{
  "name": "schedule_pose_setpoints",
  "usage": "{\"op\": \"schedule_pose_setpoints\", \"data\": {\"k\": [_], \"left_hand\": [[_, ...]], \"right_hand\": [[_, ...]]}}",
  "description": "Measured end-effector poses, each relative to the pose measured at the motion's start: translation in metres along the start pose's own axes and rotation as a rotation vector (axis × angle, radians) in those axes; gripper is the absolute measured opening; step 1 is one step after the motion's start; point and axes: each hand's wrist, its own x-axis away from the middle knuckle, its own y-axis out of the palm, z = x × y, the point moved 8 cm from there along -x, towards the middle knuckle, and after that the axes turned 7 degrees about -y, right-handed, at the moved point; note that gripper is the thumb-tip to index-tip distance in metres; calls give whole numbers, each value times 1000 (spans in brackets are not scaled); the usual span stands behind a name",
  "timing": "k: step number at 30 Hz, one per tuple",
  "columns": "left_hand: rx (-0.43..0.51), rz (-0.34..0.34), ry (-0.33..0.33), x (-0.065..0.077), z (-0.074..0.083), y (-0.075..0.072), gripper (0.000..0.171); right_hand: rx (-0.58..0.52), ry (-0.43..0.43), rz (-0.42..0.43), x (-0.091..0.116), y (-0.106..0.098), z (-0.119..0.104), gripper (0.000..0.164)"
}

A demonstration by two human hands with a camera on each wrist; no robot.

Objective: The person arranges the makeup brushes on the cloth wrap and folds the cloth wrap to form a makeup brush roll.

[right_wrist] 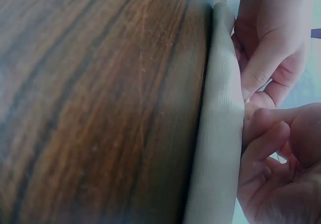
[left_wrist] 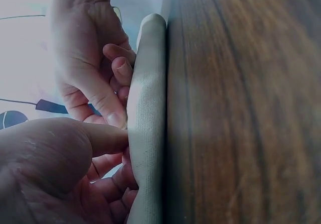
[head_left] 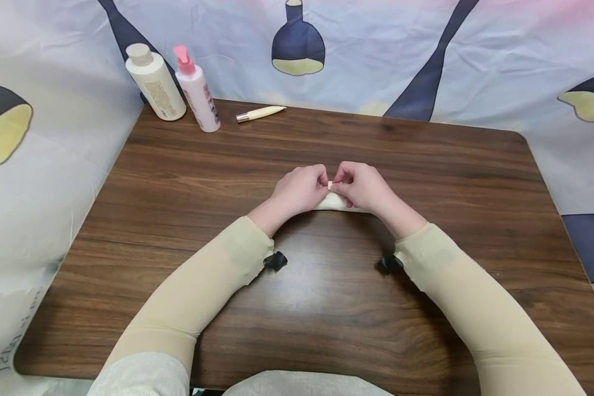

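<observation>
A long, narrow cream cloth item [head_left: 334,202] with a fine weave lies on the brown wooden table, and both hands meet at its upper edge. The left hand [head_left: 299,190] pinches that edge with curled fingers. Close beside it, the right hand [head_left: 363,186] pinches at a small pale bit that shows between the fingertips. In the left wrist view the cloth item [left_wrist: 149,93] stretches along the table, with the left hand [left_wrist: 55,169] nearer and the right hand [left_wrist: 90,48] beyond. What exactly the fingertips hold is partly hidden.
At the table's back left stand a white bottle [head_left: 155,85] and a pink pump bottle [head_left: 198,96]. A cream pen-like object [head_left: 262,113] with a silvery end lies near the back edge. A patterned curtain [head_left: 366,60] hangs behind the wooden table [head_left: 322,308].
</observation>
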Motion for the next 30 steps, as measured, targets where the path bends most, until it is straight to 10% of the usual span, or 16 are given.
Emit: {"op": "schedule_pose_setpoints", "data": {"k": [14,24,30], "left_hand": [[-34,-44,103,9,-1,-9,22],[-159,-67,138,41,-33,-30,42],[-176,-55,99,44,-48,-32,41]], "right_hand": [[-68,-54,-9,6,-4,7,12],[507,-310,97,68,-50,14,14],[527,-355,69,80,-48,27,17]]}}
